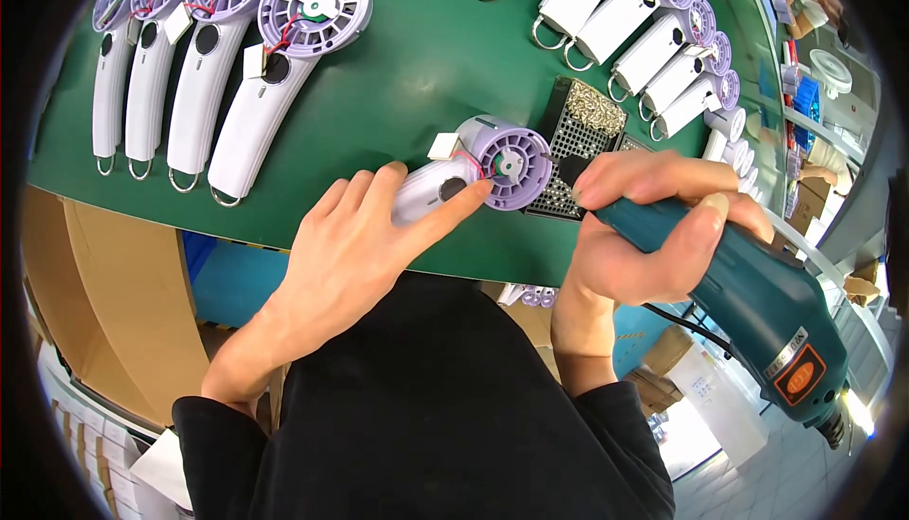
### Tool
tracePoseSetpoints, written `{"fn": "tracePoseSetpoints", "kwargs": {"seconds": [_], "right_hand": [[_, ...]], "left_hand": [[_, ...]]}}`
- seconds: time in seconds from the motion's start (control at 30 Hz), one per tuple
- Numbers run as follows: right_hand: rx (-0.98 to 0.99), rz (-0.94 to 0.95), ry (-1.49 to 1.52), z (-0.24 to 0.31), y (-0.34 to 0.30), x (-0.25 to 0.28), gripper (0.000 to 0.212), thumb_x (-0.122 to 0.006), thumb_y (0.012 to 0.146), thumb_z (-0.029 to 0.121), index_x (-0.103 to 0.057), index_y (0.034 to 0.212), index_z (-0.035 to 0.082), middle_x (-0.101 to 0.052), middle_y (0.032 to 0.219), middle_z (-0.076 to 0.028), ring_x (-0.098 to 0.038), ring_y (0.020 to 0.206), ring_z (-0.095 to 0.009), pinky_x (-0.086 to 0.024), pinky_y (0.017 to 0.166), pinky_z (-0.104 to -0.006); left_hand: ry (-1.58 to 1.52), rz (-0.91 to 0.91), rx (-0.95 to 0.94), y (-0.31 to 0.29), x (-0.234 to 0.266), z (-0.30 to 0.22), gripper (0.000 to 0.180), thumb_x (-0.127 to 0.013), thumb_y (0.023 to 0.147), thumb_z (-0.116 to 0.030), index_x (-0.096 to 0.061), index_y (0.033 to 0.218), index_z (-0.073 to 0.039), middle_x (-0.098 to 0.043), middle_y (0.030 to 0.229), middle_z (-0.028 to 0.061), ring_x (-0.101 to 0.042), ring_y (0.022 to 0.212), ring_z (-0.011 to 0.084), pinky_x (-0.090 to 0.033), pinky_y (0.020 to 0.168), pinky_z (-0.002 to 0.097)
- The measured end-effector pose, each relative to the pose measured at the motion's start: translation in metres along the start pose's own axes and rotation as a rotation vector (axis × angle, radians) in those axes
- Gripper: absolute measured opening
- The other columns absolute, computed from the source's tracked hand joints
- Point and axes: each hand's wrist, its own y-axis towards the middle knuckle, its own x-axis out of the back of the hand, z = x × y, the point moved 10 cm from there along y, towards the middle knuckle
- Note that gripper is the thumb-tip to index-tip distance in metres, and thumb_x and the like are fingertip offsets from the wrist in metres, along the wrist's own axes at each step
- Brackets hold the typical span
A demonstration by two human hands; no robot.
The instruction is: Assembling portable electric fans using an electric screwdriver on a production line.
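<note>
A handheld fan [518,174] with a lilac round head and a white handle lies on the green table near its front edge. My left hand [350,236] rests over its handle, thumb and fingers around it, the index finger reaching to the head's rim. Red wires and a white square piece [444,147] show beside the head. My right hand [653,236] is wrapped round a dark teal electric screwdriver [757,307], held slanted. Its tip points at the right side of the fan head; whether it touches a screw cannot be made out.
A black screw tray [559,108] with a perforated grid and many small brass-coloured screws stands just beyond the screwdriver tip. Several similar fans [260,132] lie in a row at the far left, more fans [620,23] at the far right. A cardboard box [123,302] stands below the table's left edge.
</note>
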Motion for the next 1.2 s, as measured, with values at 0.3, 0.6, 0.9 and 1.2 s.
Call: {"fn": "tracePoseSetpoints", "kwargs": {"seconds": [0.3, 0.6, 0.9, 1.2], "right_hand": [[-0.057, 0.084, 0.182, -0.006, -0.003, 0.001, 0.027, -0.055, 0.1, 0.019, -0.031, 0.105, 0.007, -0.055, 0.078, -0.018, -0.061, 0.056, -0.024, -0.057, 0.056, -0.0419], [0.095, -0.014, 0.403, 0.024, 0.003, 0.034, 0.021, -0.041, 0.103, 0.021, -0.036, 0.123, 0.013, -0.052, 0.077, -0.014, -0.057, 0.05, -0.028, -0.052, 0.043, -0.043], [-0.033, -0.301, 0.065, -0.026, 0.001, 0.084, 0.026, -0.057, 0.092, 0.018, -0.039, 0.097, 0.001, -0.049, 0.061, -0.013, -0.048, 0.037, -0.022, -0.048, 0.036, -0.0372], [-0.015, -0.275, 0.082, -0.034, -0.006, 0.083, 0.024, -0.056, 0.092, 0.015, -0.039, 0.101, 0.001, -0.05, 0.062, -0.013, -0.049, 0.038, -0.022, -0.049, 0.038, -0.0381]], "left_hand": [[0.017, -0.013, -0.031, 0.002, 0.001, -0.003, 0.072, -0.065, 0.071, -0.002, -0.058, 0.137, -0.03, -0.054, 0.097, 0.012, -0.056, 0.073, 0.0223, -0.047, 0.063, 0.0308], [0.001, -0.021, -0.002, 0.003, 0.0, -0.003, 0.07, -0.065, 0.073, 0.001, -0.059, 0.136, -0.03, -0.054, 0.096, 0.0115, -0.056, 0.072, 0.0237, -0.049, 0.065, 0.0331], [-0.002, -0.025, 0.023, 0.009, -0.004, -0.007, 0.065, -0.066, 0.076, 0.0, -0.061, 0.135, -0.028, -0.05, 0.093, 0.0106, -0.054, 0.071, 0.0246, -0.049, 0.066, 0.0352], [0.013, -0.034, 0.02, 0.011, -0.006, -0.009, 0.065, -0.067, 0.078, -0.001, -0.06, 0.136, -0.03, -0.051, 0.094, 0.0102, -0.054, 0.072, 0.0243, -0.049, 0.067, 0.0346]]}}
